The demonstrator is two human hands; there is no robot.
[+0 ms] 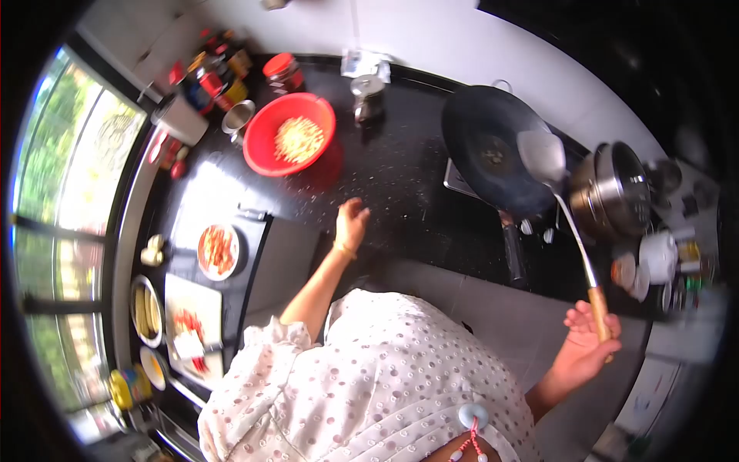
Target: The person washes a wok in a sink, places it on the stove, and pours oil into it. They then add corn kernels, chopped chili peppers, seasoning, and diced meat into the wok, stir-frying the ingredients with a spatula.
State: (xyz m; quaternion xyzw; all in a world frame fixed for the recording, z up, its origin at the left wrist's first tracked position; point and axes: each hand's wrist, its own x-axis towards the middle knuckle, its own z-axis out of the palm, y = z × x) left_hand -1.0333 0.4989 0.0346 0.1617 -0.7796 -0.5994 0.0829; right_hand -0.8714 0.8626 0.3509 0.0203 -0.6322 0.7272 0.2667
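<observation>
- The spatula (577,236) is seen right of the frame's middle, with its wide end over the right side of the black wok (485,127). If the wok is touched, it cannot be told.
- The wooden handle is gripped by the right hand (589,339), lower right, between bent fingers and thumb.
- Only a few small bits (493,157) are seen in the wok, so the work there looks just begun.
- Nothing is seen to be held by the left hand (350,227), near the middle; its fingers are loosely bent, not clenched.
- Pale pieces (300,140) are held in the red bowl (257,146), upper left, seemingly unused.
- Red pieces (216,250) are piled in a white bowl (235,259), at the left. Some cutting seems done: red bits (185,319) are spread on the board (185,291) below.
</observation>
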